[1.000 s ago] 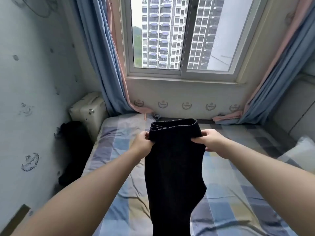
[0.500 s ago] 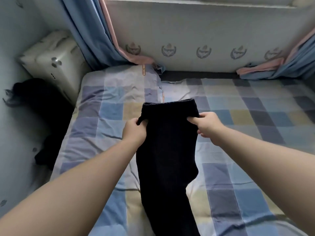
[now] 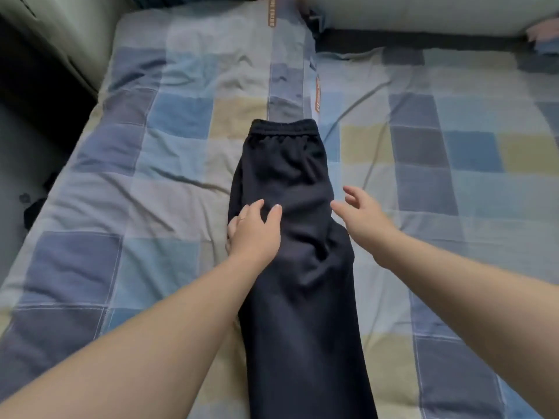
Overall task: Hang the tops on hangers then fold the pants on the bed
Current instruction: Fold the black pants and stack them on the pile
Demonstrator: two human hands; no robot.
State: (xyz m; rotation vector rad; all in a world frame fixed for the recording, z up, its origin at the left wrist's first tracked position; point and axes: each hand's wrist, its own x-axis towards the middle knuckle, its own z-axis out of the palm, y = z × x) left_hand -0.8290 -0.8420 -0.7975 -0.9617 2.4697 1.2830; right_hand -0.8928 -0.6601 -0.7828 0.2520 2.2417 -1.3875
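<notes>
**Head view: black pants laid lengthwise on the bed, both hands at the hip section**

Item: black pants (image 3: 290,176), doubled leg on leg into one narrow strip and lying flat on the checked bed (image 3: 151,176).

Axis: the long axis runs straight away from the person. The elastic waistband (image 3: 282,127) is at the far end. The legs come back toward the wearer and leave the frame at the bottom edge, so the hems are not in view.

Left hand (image 3: 254,234): rests on the strip's left edge below the hip. Thumb and forefinger are spread flat on the cloth and the other fingers bend down beside the edge. No fabric is visibly pinched.

Right hand (image 3: 366,219): fingers are loose and apart and hold nothing. It hovers just beside the right edge, level with the left hand. Whether the thumb tip touches the cloth cannot be told.

Relation for the coming move: both hands sit about a third of the way down from the waistband, one on each side of the strip. A crosswise fold would likely need them to travel back along the axis toward the near, unseen leg end. The left hand is the one already on the cloth.

Surroundings: an orange label strip (image 3: 317,95) on the bedding lies just beyond the waistband. A pale case (image 3: 60,31) stands off the bed's far left corner.
</notes>
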